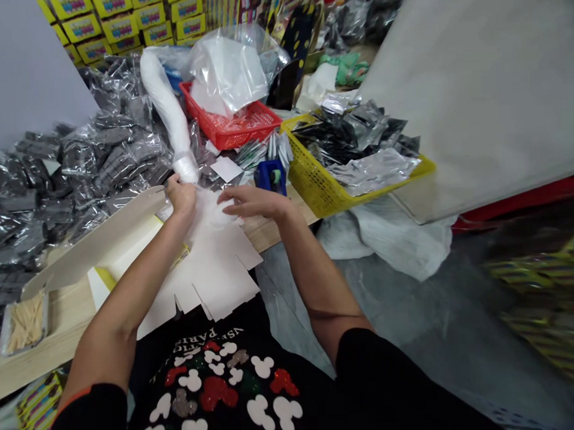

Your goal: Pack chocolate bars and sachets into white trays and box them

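Apparently left hand closed on long white plastic-wrapped roll, which extends beyond flat white cardboard sheets; right hand above them, grip unclear. Slack fingers could let the roll slip.

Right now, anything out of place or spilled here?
Somewhat: crumpled white plastic bunches below the yellow basket in the picture, off the wooden bench, as if discarded. Silver packets heap above that basket's rim, so some might slide out. I see no clear spill or damage.
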Action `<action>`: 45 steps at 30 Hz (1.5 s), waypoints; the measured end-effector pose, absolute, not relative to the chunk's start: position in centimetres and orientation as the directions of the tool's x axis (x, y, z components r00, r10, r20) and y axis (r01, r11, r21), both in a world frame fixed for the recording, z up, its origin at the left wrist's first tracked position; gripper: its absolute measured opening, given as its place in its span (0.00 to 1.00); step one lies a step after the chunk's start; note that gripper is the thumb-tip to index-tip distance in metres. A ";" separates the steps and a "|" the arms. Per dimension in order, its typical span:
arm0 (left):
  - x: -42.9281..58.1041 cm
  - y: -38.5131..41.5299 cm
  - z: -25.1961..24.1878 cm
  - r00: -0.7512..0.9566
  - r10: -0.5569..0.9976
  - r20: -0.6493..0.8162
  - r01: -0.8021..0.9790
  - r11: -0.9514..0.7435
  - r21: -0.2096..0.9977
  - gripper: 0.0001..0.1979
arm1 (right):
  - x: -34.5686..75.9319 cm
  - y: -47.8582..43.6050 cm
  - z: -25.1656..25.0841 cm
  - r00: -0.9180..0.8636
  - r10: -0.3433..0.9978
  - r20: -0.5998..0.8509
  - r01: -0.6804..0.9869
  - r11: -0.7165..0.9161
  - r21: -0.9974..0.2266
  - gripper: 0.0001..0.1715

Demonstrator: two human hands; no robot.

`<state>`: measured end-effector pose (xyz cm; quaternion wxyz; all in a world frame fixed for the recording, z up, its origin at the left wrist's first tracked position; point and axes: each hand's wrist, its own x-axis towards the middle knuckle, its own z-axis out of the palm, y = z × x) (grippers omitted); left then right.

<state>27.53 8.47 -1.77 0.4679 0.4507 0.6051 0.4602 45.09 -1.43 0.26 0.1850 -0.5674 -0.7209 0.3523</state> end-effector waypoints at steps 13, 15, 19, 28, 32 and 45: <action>21.8 -0.8 1.4 0.394 0.866 0.308 0.542 -0.489 0.683 0.20 | 38.7 -1.2 -1.1 -0.269 0.949 -0.163 0.914 0.199 -0.353 0.30; 20.3 -2.6 1.5 0.417 0.828 0.376 0.520 -0.556 0.648 0.18 | 38.4 -0.9 -1.5 -0.254 0.956 -0.145 0.915 0.189 -0.356 0.33; 19.1 -5.5 1.4 0.430 0.782 0.451 0.501 -0.622 0.601 0.17 | 37.1 1.9 -1.7 -0.107 0.992 -0.065 0.935 0.078 -0.345 0.30; 15.1 -9.8 0.9 0.456 0.710 0.536 0.535 -0.700 0.473 0.17 | 40.7 4.3 -1.7 -0.099 0.993 0.066 0.865 0.119 -0.487 0.30; 13.0 -12.2 -0.3 0.465 0.715 0.522 0.557 -0.695 0.455 0.17 | 44.0 6.0 -2.7 0.147 0.977 0.152 0.874 -0.056 -0.483 0.25; 2.2 -15.1 -7.2 0.269 0.867 0.420 0.831 -0.429 0.354 0.09 | 45.2 -2.1 3.3 -0.004 0.945 0.328 0.838 0.182 -0.515 0.33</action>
